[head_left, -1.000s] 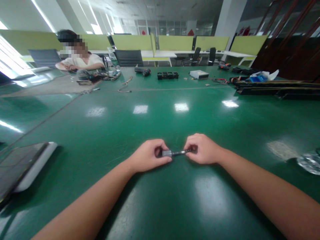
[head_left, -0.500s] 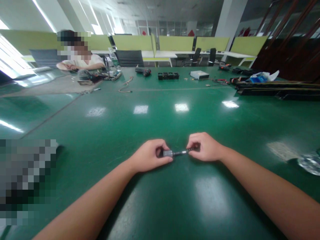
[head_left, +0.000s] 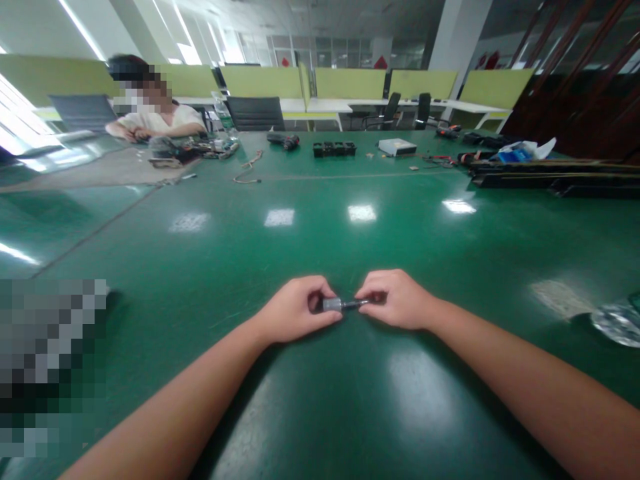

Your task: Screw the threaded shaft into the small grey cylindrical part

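In the head view, a small screwdriver (head_left: 333,305) with a grey, ridged handle and a thin metal shaft lies level between my hands, just over the green table. My left hand (head_left: 295,310) is closed round the handle from the left, thumb and forefinger curled about it. From the right, my right hand (head_left: 397,299) pinches the far end of the shaft between thumb and fingers. Those fingers hide the tip, and a small dark piece between them is too blurred to name.
The green table (head_left: 310,247) stretches far ahead. A pixelated dark object (head_left: 50,333) lies at left, a clear shiny item (head_left: 617,323) at right. Along the far side are a black block (head_left: 334,149), a metal box (head_left: 397,147), black strips (head_left: 550,177) and a seated person (head_left: 155,123).
My right hand has moved left along the shaft, closer to my left hand, so less of the shaft shows. My left hand keeps its hold on the handle. The view has shifted slightly.
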Action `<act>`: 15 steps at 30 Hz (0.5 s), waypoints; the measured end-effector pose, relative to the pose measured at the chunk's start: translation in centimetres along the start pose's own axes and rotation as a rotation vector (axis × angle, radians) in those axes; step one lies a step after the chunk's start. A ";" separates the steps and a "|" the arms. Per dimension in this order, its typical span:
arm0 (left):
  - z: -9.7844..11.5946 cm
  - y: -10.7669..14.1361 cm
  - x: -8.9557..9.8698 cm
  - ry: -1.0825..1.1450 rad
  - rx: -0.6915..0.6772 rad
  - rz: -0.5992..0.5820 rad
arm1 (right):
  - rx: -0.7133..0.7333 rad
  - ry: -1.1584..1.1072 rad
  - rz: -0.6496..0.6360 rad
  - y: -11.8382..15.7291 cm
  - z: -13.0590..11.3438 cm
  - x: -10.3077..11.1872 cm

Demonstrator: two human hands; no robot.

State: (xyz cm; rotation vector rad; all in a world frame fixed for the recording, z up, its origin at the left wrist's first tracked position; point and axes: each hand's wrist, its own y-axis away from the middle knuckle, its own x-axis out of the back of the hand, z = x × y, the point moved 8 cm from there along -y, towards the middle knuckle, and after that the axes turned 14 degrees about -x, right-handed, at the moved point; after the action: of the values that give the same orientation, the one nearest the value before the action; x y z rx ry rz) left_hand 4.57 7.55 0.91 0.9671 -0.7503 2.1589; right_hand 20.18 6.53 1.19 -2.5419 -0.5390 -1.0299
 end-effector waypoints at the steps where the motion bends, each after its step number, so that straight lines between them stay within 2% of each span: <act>1: 0.0 0.0 0.0 0.002 -0.004 0.001 | -0.035 -0.016 0.009 -0.1 0.0 -0.2; 7: 0.1 0.1 0.0 0.012 -0.023 0.011 | -0.160 -0.159 -0.069 0.0 0.5 -1.1; 12: 0.0 0.2 0.1 0.002 -0.006 0.015 | -0.066 0.052 0.010 -0.1 0.4 -0.2; 15: 0.1 0.1 0.1 0.001 -0.012 0.016 | -0.057 0.119 0.029 -0.2 0.5 0.0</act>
State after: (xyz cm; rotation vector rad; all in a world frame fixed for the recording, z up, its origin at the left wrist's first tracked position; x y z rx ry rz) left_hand 4.43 7.45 1.02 0.9564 -0.7726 2.1664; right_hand 20.36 6.87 0.90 -2.5095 -0.4449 -1.1925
